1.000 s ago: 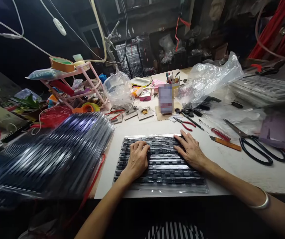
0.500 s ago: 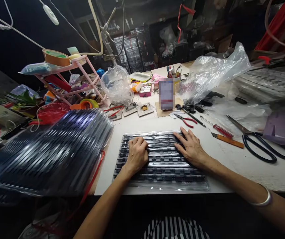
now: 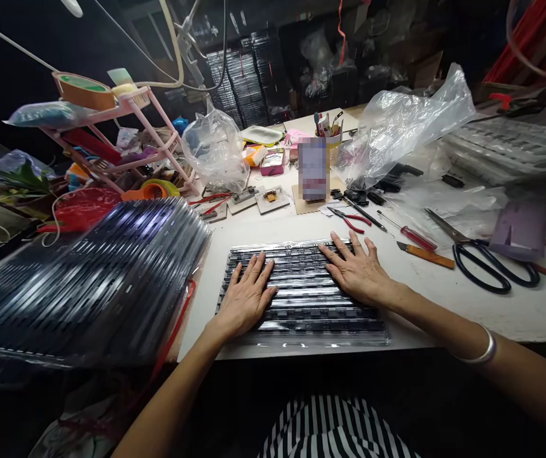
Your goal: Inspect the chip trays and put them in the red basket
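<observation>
A clear plastic tray (image 3: 301, 296) with rows of small black parts lies flat on the white tabletop in front of me. My left hand (image 3: 248, 292) rests palm down on the tray's left side, fingers spread. On its upper right side lies my right hand (image 3: 356, 270), also flat with the fingers apart. Neither hand grips anything. To the left is a fanned stack of similar trays (image 3: 110, 273), dark and shiny, with a red strap (image 3: 177, 324) along its edge.
Right of the tray lie pliers (image 3: 351, 219), a screwdriver (image 3: 413, 237), a utility knife (image 3: 428, 256) and large scissors (image 3: 485, 257). Behind stand a blurred-out phone-like panel (image 3: 312, 168), plastic bags (image 3: 218, 149) and a pink rack (image 3: 153, 121) with tape on top.
My left hand has gone from curled fingers to lying flat and spread on the tray. My right hand stays on the upper right, fingers spread. The whole view has shifted slightly.
</observation>
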{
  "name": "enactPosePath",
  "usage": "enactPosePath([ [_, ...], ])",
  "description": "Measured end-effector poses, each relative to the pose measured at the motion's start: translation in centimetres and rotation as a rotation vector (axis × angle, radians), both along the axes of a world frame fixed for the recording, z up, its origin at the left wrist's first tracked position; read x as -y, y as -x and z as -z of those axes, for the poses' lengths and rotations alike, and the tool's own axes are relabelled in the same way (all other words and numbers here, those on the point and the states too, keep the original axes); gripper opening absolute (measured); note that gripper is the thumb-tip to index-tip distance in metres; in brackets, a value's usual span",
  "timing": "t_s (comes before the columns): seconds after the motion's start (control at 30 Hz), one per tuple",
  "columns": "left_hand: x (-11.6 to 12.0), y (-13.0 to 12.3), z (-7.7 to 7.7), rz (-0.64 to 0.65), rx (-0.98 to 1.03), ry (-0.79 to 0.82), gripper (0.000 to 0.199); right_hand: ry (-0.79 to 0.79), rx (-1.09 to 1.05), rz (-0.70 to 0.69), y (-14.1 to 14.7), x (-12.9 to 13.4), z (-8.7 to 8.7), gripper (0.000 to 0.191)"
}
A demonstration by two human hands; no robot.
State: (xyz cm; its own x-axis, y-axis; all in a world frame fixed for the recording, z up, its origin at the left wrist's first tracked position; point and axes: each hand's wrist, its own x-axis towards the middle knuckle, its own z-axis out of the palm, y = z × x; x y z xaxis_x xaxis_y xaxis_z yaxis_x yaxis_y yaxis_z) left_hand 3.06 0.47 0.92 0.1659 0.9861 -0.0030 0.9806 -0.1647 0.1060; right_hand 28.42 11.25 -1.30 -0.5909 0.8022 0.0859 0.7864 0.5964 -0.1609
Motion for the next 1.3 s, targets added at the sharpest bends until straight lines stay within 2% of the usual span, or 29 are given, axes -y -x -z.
enactPosePath([
  [0.1,-0.7,-1.0,0.1,-0.091,-0.044,0.006,0.066,0.046,0.043,-0.146,1.7,-0.5,-0.8,0.058],
  [0.23,-1.0,-1.2,0.5,-0.121,0.001,-0.062,0.071,0.07,0.074,-0.258,3.5,-0.9,-1.3,0.063],
  [0.3,-1.0,-0.8,0.8,-0.145,0.032,-0.139,0.065,0.03,0.047,-0.263,3.7,-0.9,-1.2,0.063],
  [0.43,-1.3,1.1,1.2,-0.265,0.053,-0.26,0.04,-0.05,0.002,-0.261,3.3,-0.6,-0.6,0.062],
  [0.53,-1.5,2.4,0.9,-0.326,0.051,-0.317,0.04,-0.066,0.005,-0.254,3.3,-0.5,-0.5,0.061],
  [0.67,-2.0,2.5,0.4,-0.32,0.009,-0.334,0.044,-0.062,-0.002,-0.247,3.4,-0.4,-0.5,0.06],
  [0.87,-4.0,2.3,0.3,-0.387,-0.006,-0.344,0.029,-0.04,-0.008,-0.251,3.5,-0.5,-0.5,0.062],
  [1.0,-3.6,2.8,0.3,-0.337,0.038,-0.316,0.031,-0.028,0.002,-0.248,3.5,-0.5,-0.5,0.063],
  [1.17,-1.0,3.0,0.9,-0.217,0.067,-0.254,0.033,-0.018,0.024,-0.248,3.5,-0.6,-0.4,0.064],
  [1.3,0.1,2.6,1.5,-0.197,0.067,-0.208,0.058,0.016,0.053,-0.248,3.7,-0.8,-0.5,0.064],
])
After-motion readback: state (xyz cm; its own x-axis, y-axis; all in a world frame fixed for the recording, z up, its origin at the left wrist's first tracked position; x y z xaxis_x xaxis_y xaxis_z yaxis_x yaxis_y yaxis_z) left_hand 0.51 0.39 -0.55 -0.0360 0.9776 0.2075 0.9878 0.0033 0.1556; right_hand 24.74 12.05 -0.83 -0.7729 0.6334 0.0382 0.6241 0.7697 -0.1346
